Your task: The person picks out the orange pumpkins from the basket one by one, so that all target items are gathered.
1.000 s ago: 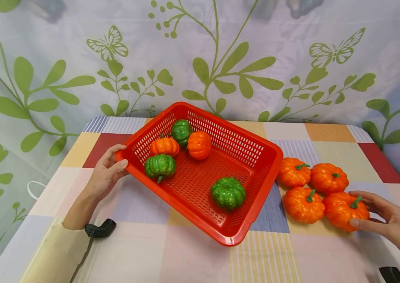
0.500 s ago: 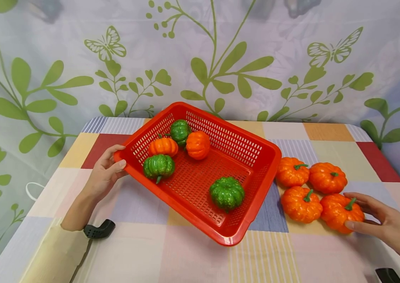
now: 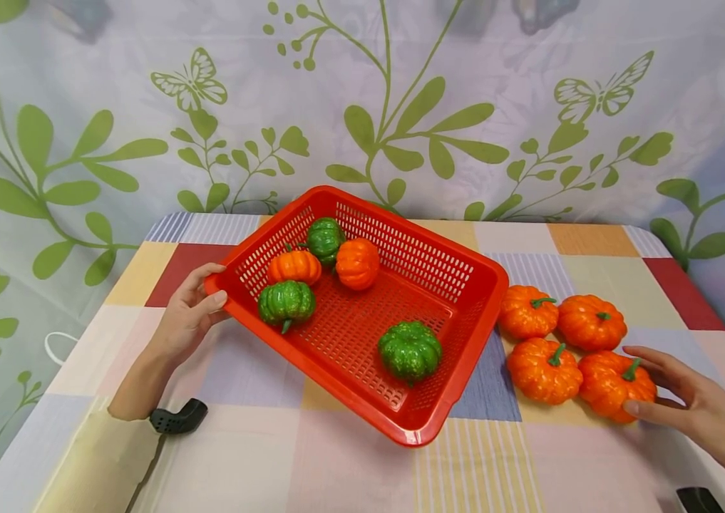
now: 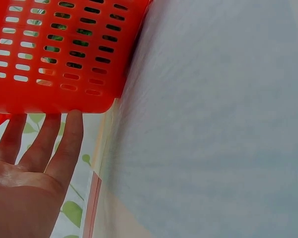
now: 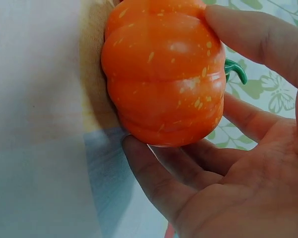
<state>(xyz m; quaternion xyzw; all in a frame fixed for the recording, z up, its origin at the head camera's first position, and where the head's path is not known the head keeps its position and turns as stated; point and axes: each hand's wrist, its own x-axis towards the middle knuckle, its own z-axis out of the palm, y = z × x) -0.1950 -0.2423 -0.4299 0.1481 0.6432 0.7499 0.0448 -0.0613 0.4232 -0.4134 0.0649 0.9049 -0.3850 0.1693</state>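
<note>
Head view: unmarked basket [image 3: 465, 281], pumpkin [image 3: 615, 382]

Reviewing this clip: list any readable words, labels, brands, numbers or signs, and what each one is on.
None: no text, number or brand is readable in any view.
The red basket held by the left hand shows only slots.
The orange pumpkin in the right hand bears only pale speckles.
The checked tablecloth and leaf-and-butterfly curtain carry patterns, no lettering.
</note>
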